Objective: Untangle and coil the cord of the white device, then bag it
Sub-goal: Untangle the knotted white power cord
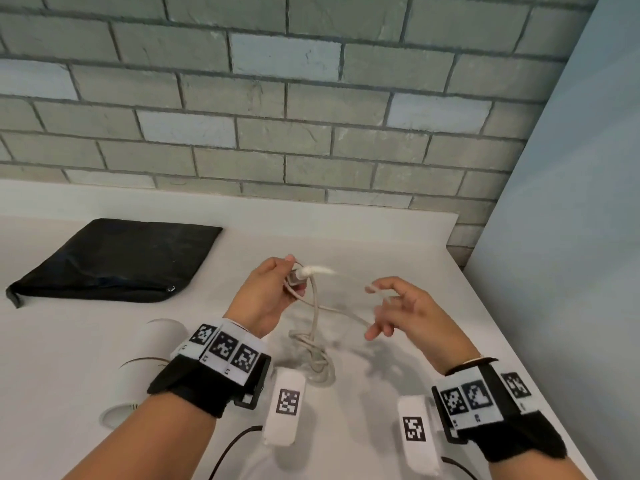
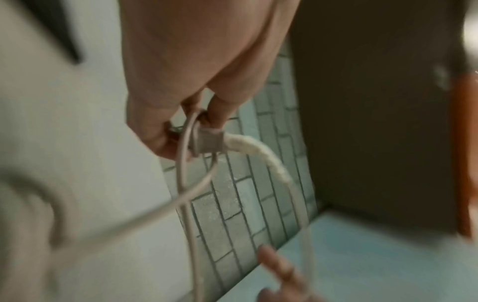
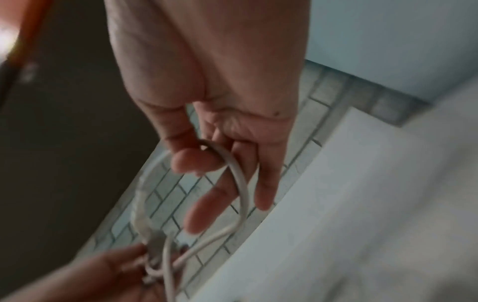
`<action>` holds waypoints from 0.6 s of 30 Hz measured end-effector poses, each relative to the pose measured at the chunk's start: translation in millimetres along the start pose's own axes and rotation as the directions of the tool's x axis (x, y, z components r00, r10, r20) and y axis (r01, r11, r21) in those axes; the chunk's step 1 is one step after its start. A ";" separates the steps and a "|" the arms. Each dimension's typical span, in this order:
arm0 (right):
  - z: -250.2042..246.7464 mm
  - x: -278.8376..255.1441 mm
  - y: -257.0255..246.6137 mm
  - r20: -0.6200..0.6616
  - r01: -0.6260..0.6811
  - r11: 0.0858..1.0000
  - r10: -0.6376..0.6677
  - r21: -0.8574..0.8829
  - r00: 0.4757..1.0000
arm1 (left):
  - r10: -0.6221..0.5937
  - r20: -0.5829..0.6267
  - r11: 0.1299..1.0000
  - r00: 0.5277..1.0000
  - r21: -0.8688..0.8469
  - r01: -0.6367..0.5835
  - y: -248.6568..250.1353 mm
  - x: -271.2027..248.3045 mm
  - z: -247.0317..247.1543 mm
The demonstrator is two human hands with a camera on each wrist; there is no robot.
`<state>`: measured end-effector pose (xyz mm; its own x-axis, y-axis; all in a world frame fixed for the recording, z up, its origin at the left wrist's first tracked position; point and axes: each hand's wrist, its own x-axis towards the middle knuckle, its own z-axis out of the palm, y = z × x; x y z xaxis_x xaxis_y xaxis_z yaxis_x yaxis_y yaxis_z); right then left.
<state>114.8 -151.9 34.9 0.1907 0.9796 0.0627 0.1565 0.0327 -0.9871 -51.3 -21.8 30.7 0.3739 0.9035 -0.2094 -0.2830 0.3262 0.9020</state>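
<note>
White tabletop [image 1: 398,244] below. Left hand [image 1: 266,292] pinches the plug [image 1: 298,276], pointing right. Right hand [image 1: 398,306] pinches the cord [image 1: 313,317], hanging vertically.

White surface [image 1: 104,341] as landmark, grey brick wall [image 1: 277,116] rising along its far edge, pale blue panel [image 1: 571,237] standing at its right edge, white paper cup [image 1: 138,368] lying on its side on its near left part
</note>
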 end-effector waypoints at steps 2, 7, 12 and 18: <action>5.4 -2.2 -5.7 0.096 0.024 0.990 -0.011 -0.136 0.995 | 0.118 0.000 0.990 0.993 0.075 -0.117 -0.2 -1.8 3.2; 11.0 -6.4 -21.5 0.247 0.190 0.971 -0.151 -0.142 0.957 | 0.250 0.091 0.940 0.964 0.217 -0.265 6.6 -7.8 5.7; -9.8 -1.1 -9.1 0.163 0.258 0.841 -0.204 -0.476 0.965 | 0.274 0.242 0.861 0.931 0.369 -0.350 14.7 -17.0 -0.6; -18.7 8.1 0.6 0.197 0.272 0.568 -0.191 -0.777 0.961 | 0.285 0.267 0.867 0.921 0.339 -0.366 17.6 -20.6 0.5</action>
<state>134.6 -147.6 37.5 -0.0379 0.9747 0.2202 0.8937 0.1317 -0.4290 -63.5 -34.9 51.1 0.4996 0.8504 0.1649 -0.0832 -0.1423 0.9863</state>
